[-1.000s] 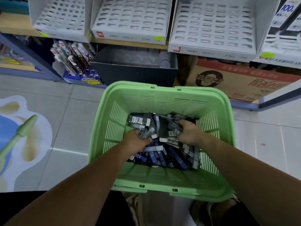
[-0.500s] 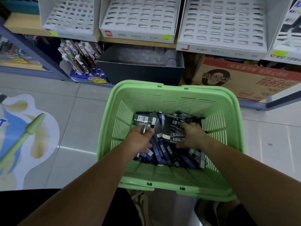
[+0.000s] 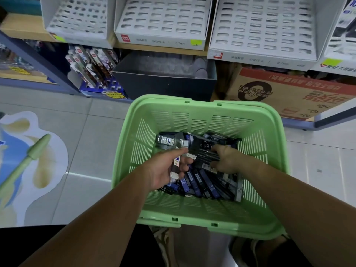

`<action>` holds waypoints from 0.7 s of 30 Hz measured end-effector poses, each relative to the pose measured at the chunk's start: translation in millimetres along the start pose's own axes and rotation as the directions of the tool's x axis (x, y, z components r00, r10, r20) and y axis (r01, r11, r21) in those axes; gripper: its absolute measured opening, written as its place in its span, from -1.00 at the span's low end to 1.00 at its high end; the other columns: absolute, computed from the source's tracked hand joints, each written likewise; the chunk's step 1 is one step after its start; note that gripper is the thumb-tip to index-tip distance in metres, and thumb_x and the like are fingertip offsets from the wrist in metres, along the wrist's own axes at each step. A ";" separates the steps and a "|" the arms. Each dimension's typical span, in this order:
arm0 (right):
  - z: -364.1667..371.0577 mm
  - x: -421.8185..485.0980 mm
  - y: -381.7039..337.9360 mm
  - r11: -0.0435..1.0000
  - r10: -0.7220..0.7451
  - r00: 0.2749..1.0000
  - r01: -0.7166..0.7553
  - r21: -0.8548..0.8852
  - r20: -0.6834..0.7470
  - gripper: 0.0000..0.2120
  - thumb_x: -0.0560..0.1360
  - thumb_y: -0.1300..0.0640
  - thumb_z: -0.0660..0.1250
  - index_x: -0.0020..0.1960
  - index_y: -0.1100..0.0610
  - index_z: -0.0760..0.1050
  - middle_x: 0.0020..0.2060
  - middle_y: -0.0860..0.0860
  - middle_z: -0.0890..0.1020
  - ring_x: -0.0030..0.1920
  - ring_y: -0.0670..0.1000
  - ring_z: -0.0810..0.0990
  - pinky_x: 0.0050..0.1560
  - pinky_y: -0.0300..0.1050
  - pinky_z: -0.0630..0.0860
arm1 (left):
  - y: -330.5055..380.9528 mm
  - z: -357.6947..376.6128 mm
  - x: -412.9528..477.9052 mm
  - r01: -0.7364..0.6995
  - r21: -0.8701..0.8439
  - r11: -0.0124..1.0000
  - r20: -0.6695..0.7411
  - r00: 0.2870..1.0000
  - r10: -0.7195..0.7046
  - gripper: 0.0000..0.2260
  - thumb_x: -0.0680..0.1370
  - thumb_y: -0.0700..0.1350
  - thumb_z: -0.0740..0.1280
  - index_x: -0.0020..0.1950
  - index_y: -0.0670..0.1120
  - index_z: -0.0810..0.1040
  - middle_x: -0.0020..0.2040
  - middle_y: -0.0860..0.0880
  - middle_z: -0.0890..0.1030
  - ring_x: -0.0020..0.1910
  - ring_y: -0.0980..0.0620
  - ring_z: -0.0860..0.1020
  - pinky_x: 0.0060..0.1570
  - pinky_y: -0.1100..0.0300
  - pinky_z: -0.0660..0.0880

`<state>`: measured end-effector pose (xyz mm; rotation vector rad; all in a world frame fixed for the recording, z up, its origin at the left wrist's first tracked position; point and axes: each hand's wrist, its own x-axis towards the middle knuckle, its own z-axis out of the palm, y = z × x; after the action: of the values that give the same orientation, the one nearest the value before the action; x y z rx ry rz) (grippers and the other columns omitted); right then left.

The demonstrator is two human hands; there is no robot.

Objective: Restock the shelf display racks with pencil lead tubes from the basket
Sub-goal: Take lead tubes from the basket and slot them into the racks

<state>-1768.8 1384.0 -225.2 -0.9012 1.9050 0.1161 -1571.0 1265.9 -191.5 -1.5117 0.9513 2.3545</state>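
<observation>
A green plastic basket [image 3: 200, 211] sits in front of me with a heap of pencil lead tubes [image 3: 200, 182] in its bottom, black, grey and blue. My left hand [image 3: 163, 166] is turned palm up inside the basket and holds a clear tube with a white and red label [image 3: 176, 164]. My right hand [image 3: 229, 158] grips a bundle of black tubes [image 3: 204, 154] above the heap. White slotted display racks [image 3: 163, 20] stand on the shelf above, their slots bare.
Under the shelf stand a dark open box [image 3: 165, 83], a brown carton [image 3: 289, 93] and a blue stand of packaged pens [image 3: 92, 74]. A floor sticker [image 3: 28, 160] covers the tiles at left. My shoes show below the basket.
My left hand has turned palm up, lifting a labelled tube out of the heap. My right hand has closed round a bundle of black tubes and raised it a little. The view has shifted left.
</observation>
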 end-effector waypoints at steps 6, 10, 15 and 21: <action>3.4 -4.0 0.7 0.992 0.023 1.000 -0.022 0.123 -0.004 -0.44 0.49 0.24 0.45 0.44 0.12 0.36 0.06 0.07 0.59 0.01 0.09 0.64 -0.18 -0.13 0.57 | -3.6 0.2 -0.2 -0.022 0.026 0.999 -0.062 0.998 0.024 -0.84 0.65 -0.22 0.30 0.21 -0.18 0.57 -0.13 -0.10 0.64 -0.31 0.03 0.53 -0.35 0.14 0.47; -3.8 -9.0 -3.5 0.982 0.023 1.000 -0.019 0.186 -0.021 -0.56 0.49 0.29 0.36 0.34 0.12 0.42 -0.01 0.07 0.57 -0.02 0.07 0.61 -0.25 -0.15 0.53 | -0.1 2.7 -6.0 -0.052 0.266 0.963 -0.134 0.987 0.090 -0.95 0.55 -0.18 0.37 -0.03 -0.14 0.56 -0.29 -0.04 0.53 -0.39 0.03 0.42 -0.18 0.05 0.41; -25.7 -34.5 -25.0 0.963 -0.031 0.999 0.035 0.268 -0.018 -0.67 0.50 0.32 0.42 0.19 0.08 0.45 -0.02 0.16 0.63 -0.20 0.12 0.69 -0.33 -0.05 0.65 | 14.7 17.3 -23.4 -0.179 0.435 0.883 -0.241 0.921 0.306 -0.78 0.57 -0.11 0.49 -0.10 0.07 0.45 -0.36 0.04 0.53 -0.39 0.06 0.44 -0.31 0.15 0.48; -65.7 -94.6 -60.0 0.943 -0.179 0.980 0.147 0.297 0.084 -0.65 0.49 0.30 0.46 0.16 0.00 0.48 0.07 0.14 0.64 -0.05 0.15 0.72 -0.13 0.06 0.71 | 53.4 33.0 -56.0 -0.353 0.714 0.604 -0.131 0.781 0.610 -0.79 0.66 0.10 0.32 -0.08 0.03 0.59 -0.32 0.03 0.56 -0.37 0.07 0.49 -0.42 0.28 0.44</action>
<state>-1757.0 1362.5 -97.7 -0.8295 1.6836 -0.2057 -1595.1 1254.4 -111.8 -1.4992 2.2725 1.6359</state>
